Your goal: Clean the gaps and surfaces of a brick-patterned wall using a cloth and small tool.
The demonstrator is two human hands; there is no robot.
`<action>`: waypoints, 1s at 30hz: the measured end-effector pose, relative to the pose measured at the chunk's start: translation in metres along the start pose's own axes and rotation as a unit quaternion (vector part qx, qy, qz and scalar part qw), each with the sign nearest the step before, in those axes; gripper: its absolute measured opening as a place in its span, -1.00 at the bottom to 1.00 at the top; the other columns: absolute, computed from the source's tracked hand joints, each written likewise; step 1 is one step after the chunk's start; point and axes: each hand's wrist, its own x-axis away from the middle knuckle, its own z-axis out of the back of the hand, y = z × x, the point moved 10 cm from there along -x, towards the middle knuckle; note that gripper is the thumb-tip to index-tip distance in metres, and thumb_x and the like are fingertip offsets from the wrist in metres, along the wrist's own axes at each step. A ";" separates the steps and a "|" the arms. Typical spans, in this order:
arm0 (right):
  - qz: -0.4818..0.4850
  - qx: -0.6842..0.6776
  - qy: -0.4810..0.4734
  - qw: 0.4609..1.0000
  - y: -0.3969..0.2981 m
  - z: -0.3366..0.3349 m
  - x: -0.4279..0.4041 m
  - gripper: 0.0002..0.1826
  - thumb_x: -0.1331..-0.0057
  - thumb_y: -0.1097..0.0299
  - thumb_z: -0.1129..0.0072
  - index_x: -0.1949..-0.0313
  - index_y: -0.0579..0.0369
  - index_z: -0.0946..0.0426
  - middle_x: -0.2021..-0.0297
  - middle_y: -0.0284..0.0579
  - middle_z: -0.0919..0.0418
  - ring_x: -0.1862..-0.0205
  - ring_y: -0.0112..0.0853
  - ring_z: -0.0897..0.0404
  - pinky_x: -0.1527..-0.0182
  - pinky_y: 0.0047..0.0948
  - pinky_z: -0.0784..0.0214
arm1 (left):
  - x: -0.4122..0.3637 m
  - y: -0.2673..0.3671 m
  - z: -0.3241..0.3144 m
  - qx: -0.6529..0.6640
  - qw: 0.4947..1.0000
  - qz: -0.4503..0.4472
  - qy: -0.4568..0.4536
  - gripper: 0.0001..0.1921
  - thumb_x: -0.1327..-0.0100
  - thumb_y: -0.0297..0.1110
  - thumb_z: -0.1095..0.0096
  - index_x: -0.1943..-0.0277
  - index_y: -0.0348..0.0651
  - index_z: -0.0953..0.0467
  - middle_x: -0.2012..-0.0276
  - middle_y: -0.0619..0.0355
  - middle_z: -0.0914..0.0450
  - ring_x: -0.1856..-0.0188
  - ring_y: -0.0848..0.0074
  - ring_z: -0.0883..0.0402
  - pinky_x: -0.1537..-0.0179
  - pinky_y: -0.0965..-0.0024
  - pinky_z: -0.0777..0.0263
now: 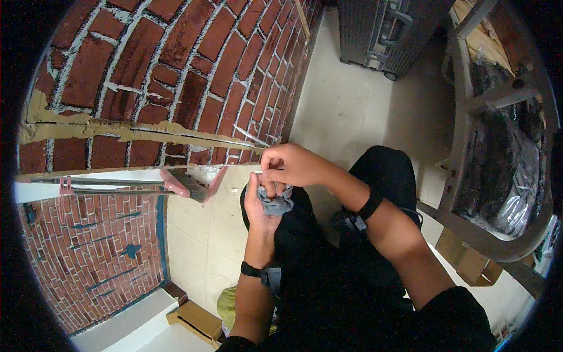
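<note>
In front of my knees, my left hand (254,204) is turned palm up, its fingers curled over a crumpled grey cloth (277,203). My right hand (292,165) is just above it, with the thumb and fingers bent close to the left fingertips. A small pale spot shows between the two hands; whether the right fingers pinch something there is too small to tell. Close beyond the hands runs a brick-patterned wall covering (189,66). A beige strip (145,130) with torn edges and a dark crack crosses it.
A long-handled broom (195,187) and pink dustpan (215,185) stand at the left. A dark suitcase (374,33) is on the tiled floor (338,101) ahead. At the right stands a dark frame (459,176) with plastic wrapping (519,193). Cardboard boxes (195,321) lie low.
</note>
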 end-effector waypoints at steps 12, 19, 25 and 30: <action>0.065 0.071 0.029 0.995 0.000 0.009 0.001 -0.93 -0.19 0.52 -0.15 0.38 0.18 -0.44 0.51 -0.21 -0.55 0.46 -0.53 -0.53 0.37 -0.49 -0.40 | 0.003 0.006 0.007 -0.034 0.995 -0.058 0.078 -0.84 -0.36 -0.30 -0.07 0.21 -0.22 -0.39 0.60 0.22 -0.26 0.41 0.43 -0.37 0.29 0.28 -0.35; 0.056 0.059 0.165 0.983 0.022 0.037 -0.001 -0.88 -0.20 0.47 -0.22 0.27 0.18 -0.50 0.44 -0.21 -0.57 0.34 -0.53 -0.55 0.27 -0.49 -0.41 | 0.006 0.001 0.001 -0.003 0.998 -0.032 0.051 -0.72 -0.44 -0.11 0.12 0.30 -0.07 -0.39 0.61 0.29 -0.23 0.39 0.49 -0.33 0.26 0.21 -0.32; 0.117 0.064 0.192 0.972 0.001 0.007 -0.008 -0.86 -0.22 0.45 -0.21 0.25 0.21 -0.50 0.37 -0.17 -0.57 0.31 -0.47 -0.59 0.24 -0.45 -0.44 | 0.011 0.006 -0.005 0.149 0.988 -0.018 -0.035 -0.57 -0.45 0.07 0.28 0.37 -0.01 -0.43 0.63 0.32 -0.19 0.42 0.55 -0.24 0.32 0.37 -0.21; 0.182 0.103 0.248 0.946 -0.014 -0.007 -0.014 -0.81 -0.17 0.47 -0.25 0.24 0.19 -0.49 0.33 -0.14 -0.53 0.32 -0.39 -0.62 0.28 -0.45 -0.44 | 0.014 0.010 0.007 0.294 0.955 0.013 -0.026 -0.62 -0.45 -0.02 0.22 0.13 -0.05 -0.54 0.63 0.39 -0.21 0.45 0.67 -0.24 0.37 0.43 -0.18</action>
